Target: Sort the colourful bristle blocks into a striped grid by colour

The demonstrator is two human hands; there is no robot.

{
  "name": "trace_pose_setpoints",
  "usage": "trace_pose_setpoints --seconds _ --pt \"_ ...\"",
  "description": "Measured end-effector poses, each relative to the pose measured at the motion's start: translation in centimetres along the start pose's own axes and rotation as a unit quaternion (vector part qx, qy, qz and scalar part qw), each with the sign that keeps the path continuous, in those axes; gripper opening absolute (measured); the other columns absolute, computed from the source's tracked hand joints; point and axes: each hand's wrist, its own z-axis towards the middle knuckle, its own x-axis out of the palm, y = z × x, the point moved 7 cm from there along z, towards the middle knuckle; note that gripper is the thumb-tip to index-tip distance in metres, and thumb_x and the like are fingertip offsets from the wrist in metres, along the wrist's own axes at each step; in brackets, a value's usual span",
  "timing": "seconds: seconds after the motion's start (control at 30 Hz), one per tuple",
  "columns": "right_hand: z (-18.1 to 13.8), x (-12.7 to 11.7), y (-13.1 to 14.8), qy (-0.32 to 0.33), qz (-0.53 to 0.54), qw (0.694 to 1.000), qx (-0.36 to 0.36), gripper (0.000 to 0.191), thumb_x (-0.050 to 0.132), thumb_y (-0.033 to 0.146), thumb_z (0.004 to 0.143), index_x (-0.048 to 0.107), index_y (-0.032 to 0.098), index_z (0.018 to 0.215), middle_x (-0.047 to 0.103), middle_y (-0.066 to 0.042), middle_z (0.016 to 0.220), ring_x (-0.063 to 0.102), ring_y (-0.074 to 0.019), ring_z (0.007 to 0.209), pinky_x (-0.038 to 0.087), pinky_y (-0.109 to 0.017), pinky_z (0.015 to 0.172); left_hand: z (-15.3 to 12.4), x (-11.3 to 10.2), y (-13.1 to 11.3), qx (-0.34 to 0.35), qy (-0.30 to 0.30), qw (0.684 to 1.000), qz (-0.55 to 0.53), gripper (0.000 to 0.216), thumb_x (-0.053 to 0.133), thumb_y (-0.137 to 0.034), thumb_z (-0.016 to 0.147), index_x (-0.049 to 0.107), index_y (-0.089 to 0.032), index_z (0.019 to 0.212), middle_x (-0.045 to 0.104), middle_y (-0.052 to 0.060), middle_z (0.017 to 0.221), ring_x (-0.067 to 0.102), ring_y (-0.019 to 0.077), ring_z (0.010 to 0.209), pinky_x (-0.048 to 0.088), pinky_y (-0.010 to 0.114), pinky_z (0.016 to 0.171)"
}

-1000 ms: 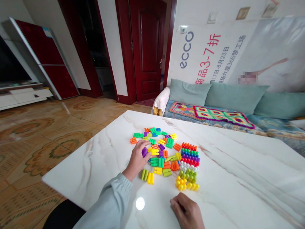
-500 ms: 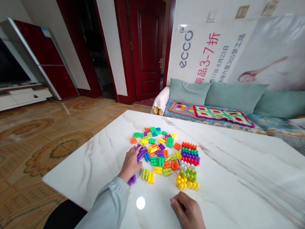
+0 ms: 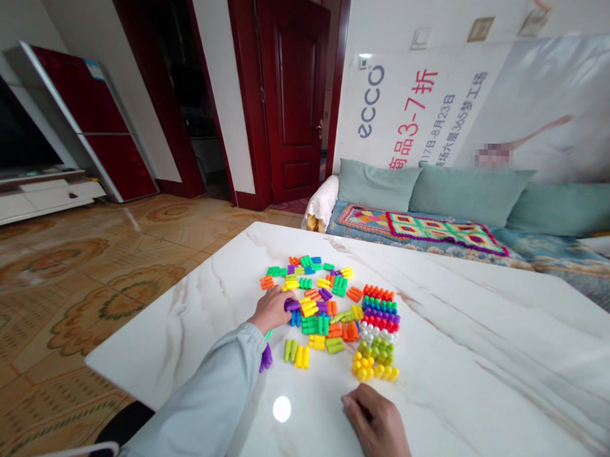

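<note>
A heap of small coloured plastic blocks (image 3: 315, 292) lies on a white marble table (image 3: 456, 340). To its right, blocks stand in neat rows by colour (image 3: 379, 324), ending in a yellow row (image 3: 373, 369). My left hand (image 3: 272, 311) reaches into the heap's left side, fingers curled on a purple block (image 3: 292, 306). One purple block (image 3: 266, 358) lies beside my left sleeve. A green and yellow pair (image 3: 295, 353) sits in front of the heap. My right hand (image 3: 378, 428) rests on the table near the front edge, fingers curled under.
A sofa with green cushions (image 3: 466, 194) and a patterned mat stands behind the table. A dark red door (image 3: 294, 95) is at the back, a TV unit (image 3: 31, 192) at the left. Patterned floor tiles lie left of the table.
My left hand went back toward me and set a purple block down near my sleeve, then reached forward into the heap again onto another purple block. My right hand stayed put.
</note>
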Motion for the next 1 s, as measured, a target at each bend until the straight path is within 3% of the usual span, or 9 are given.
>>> trace_pose_setpoints --seconds 0.1,0.23,0.4,0.6,0.7,0.83,1.0 --pt "0.0 0.1 -0.2 -0.002 0.0 1.0 0.002 0.042 0.046 0.049 0.099 0.055 0.02 0.07 0.059 -0.001 0.067 0.057 -0.0139 0.06 0.041 -0.023 0.057 0.0 0.2 -0.2 0.021 -0.005 0.996 -0.082 0.043 0.065 -0.004 0.059 0.07 -0.024 0.097 0.064 0.003 0.099 0.059 0.0246 0.102 0.046 0.037 0.095" --pt "0.0 0.0 -0.1 -0.007 0.004 1.0 0.001 0.041 0.047 0.048 0.098 0.054 0.02 0.068 0.059 -0.001 0.066 0.056 -0.0139 0.06 0.041 -0.023 0.057 0.1 0.2 -0.2 0.023 -0.033 0.975 -0.217 0.042 0.062 -0.012 0.072 0.061 -0.017 0.114 0.068 0.007 0.108 0.065 0.0197 0.096 0.052 0.033 0.089" --pt "0.0 -0.2 0.1 -0.009 0.01 1.0 0.002 0.04 0.048 0.047 0.098 0.054 0.02 0.069 0.058 0.0 0.066 0.055 -0.0135 0.06 0.041 -0.022 0.057 -0.1 -0.4 -0.8 0.013 -0.057 0.94 -0.336 0.048 0.06 -0.025 0.081 0.052 -0.012 0.127 0.066 0.015 0.121 0.067 0.0234 0.105 0.055 0.036 0.089" --pt "-0.1 -0.1 0.1 -0.002 0.011 1.0 0.009 0.04 0.047 0.047 0.098 0.055 0.02 0.069 0.058 0.0 0.066 0.056 -0.0139 0.06 0.041 -0.023 0.057 -1.7 -0.9 -2.7 0.029 -0.028 0.886 -0.462 0.052 0.069 -0.026 0.076 0.059 -0.016 0.125 0.062 0.014 0.131 0.06 0.0278 0.12 0.052 0.04 0.099" --pt "-0.1 0.1 -0.2 0.001 0.012 1.0 0.011 0.04 0.047 0.047 0.098 0.055 0.02 0.069 0.059 -0.001 0.067 0.057 -0.0141 0.061 0.041 -0.023 0.058 -4.1 -1.2 -3.0 0.062 -0.045 0.916 -0.394 0.036 0.062 -0.023 0.082 0.066 -0.019 0.118 0.062 0.011 0.131 0.057 0.0256 0.124 0.05 0.04 0.102" --pt "-0.1 0.2 -0.4 0.006 0.016 1.0 0.02 0.04 0.047 0.047 0.098 0.055 0.02 0.069 0.059 -0.001 0.068 0.056 -0.0141 0.061 0.04 -0.023 0.058 -8.7 -1.6 -2.7 0.139 -0.105 0.962 -0.212 0.027 0.057 -0.022 0.089 0.069 -0.023 0.113 0.064 0.009 0.126 0.058 0.0235 0.121 0.046 0.044 0.107" --pt "-0.2 0.2 -0.2 0.013 0.023 0.999 0.028 0.039 0.047 0.047 0.098 0.056 0.02 0.071 0.06 -0.001 0.069 0.056 -0.0141 0.062 0.041 -0.023 0.059 -12.9 0.0 -1.7 0.168 -0.078 0.983 -0.013 0.052 0.073 -0.04 0.079 0.061 -0.028 0.128 0.056 0.01 0.139 0.048 0.034 0.132 0.037 0.06 0.111"
